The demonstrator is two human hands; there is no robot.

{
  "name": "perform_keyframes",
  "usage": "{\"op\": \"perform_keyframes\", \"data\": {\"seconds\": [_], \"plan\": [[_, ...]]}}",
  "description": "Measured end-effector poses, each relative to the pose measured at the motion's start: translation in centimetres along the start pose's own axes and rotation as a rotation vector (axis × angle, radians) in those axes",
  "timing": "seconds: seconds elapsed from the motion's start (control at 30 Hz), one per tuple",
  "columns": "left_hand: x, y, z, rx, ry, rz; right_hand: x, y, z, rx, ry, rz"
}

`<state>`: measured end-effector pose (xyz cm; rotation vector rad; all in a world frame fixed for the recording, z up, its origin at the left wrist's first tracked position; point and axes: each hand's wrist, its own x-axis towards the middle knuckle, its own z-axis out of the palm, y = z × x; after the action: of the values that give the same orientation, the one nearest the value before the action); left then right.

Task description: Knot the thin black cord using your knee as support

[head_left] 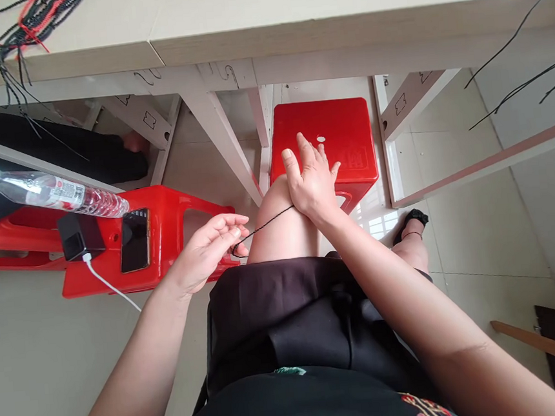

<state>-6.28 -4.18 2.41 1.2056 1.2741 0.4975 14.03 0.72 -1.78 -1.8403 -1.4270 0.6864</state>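
Note:
A thin black twisted cord (pixel 269 221) runs taut across my bare thigh (pixel 280 237), between my two hands. My left hand (pixel 213 247) is beside the thigh, fingers curled and closed on one end of the cord, where a small loop hangs by the fingertips. On the knee lies my right hand (pixel 313 185), its heel pressing the cord against the skin and its fingers spread and raised. The cord's other end is hidden under that palm.
A bundle of black and red cords (pixel 40 21) hangs over the edge of the table (pixel 311 33). Beneath stands a red stool (pixel 321 117). Another red stool (pixel 165 224) to the left bears a phone (pixel 134 240), a black charger (pixel 80 236) and a plastic bottle (pixel 57 190). Black strands (pixel 520 93) dangle at right.

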Motion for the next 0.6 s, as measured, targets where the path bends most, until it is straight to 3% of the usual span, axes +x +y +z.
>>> {"op": "perform_keyframes", "data": {"seconds": [0.17, 0.6], "plan": [[-0.62, -0.2, -0.48, 0.17, 0.056, -0.015, 0.06, -0.02, 0.04, 0.024, -0.003, -0.007], [-0.26, -0.24, -0.36, 0.167, 0.02, -0.012, 0.13, 0.39, 0.37, 0.03, -0.007, -0.028]]}}
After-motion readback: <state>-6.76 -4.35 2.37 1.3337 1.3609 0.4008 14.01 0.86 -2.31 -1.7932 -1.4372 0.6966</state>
